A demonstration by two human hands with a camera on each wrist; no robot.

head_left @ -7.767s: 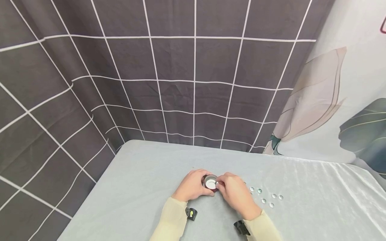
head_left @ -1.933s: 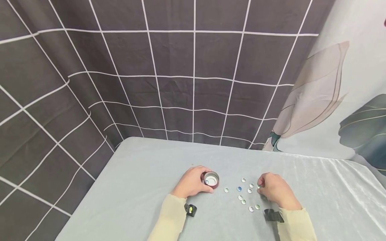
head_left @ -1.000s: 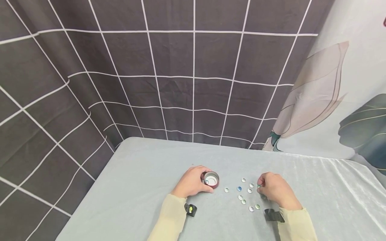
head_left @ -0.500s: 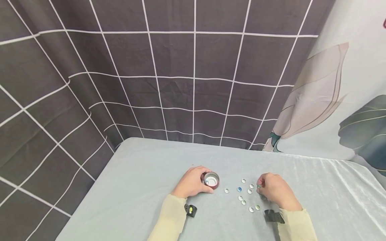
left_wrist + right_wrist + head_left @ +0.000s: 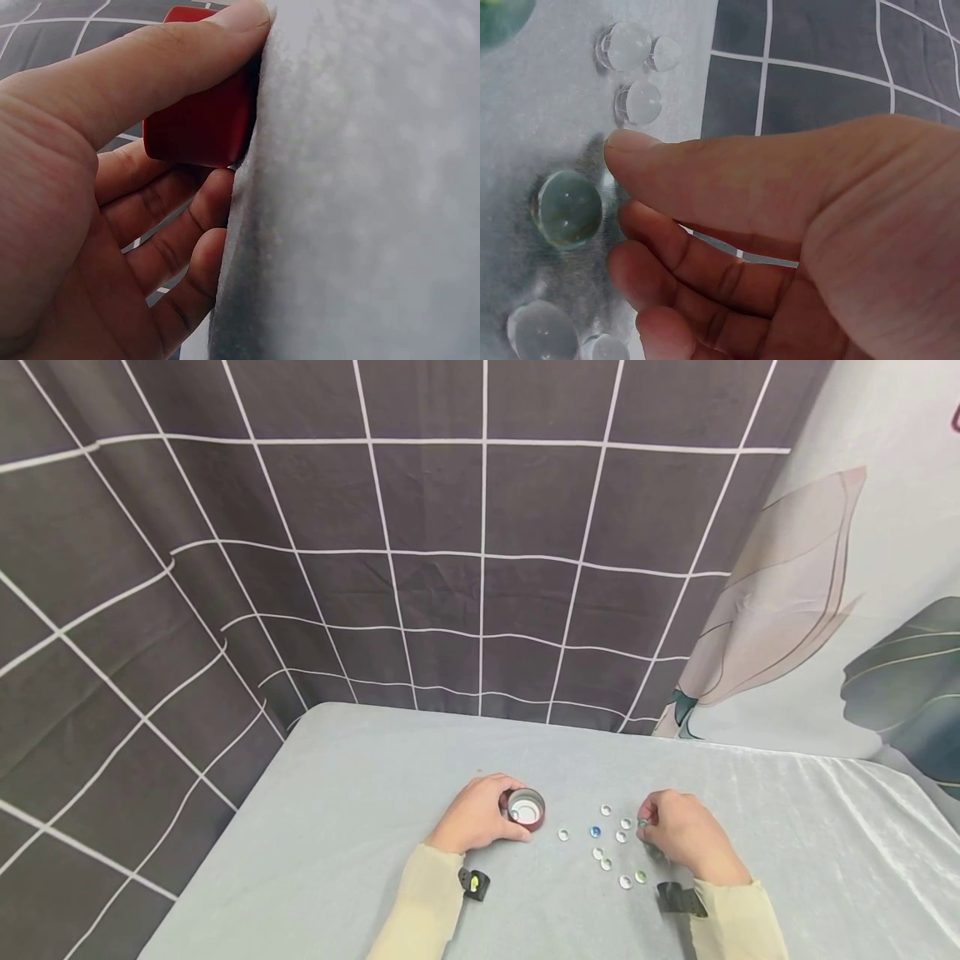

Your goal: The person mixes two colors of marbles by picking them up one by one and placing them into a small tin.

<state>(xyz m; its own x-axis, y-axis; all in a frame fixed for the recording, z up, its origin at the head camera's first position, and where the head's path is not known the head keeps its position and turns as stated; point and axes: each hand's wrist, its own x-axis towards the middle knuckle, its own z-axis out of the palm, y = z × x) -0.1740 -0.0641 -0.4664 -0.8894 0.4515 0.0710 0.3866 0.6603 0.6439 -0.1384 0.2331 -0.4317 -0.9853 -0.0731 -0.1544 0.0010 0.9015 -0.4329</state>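
- A gridded curtain [image 5: 431,510] hung at 12 o'clock, behind a pale table [image 5: 360,810].
- The left hand [image 5: 474,814] gripped the cup [image 5: 537,825] — one bead [image 5: 515,815] inside.
- At the cup's 3 o'clock, the right hand [image 5: 684,831] held nothing, fingertips [image 5: 631,142] narrowly apart — a green bead [image 5: 568,210] just beside.
- Other beads [image 5: 596,832] lay between the hands.

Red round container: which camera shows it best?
The head view: it shows the red round container from above, open rim included. Left wrist: only its side, partly covered by the left hand. Right wrist: none of it.
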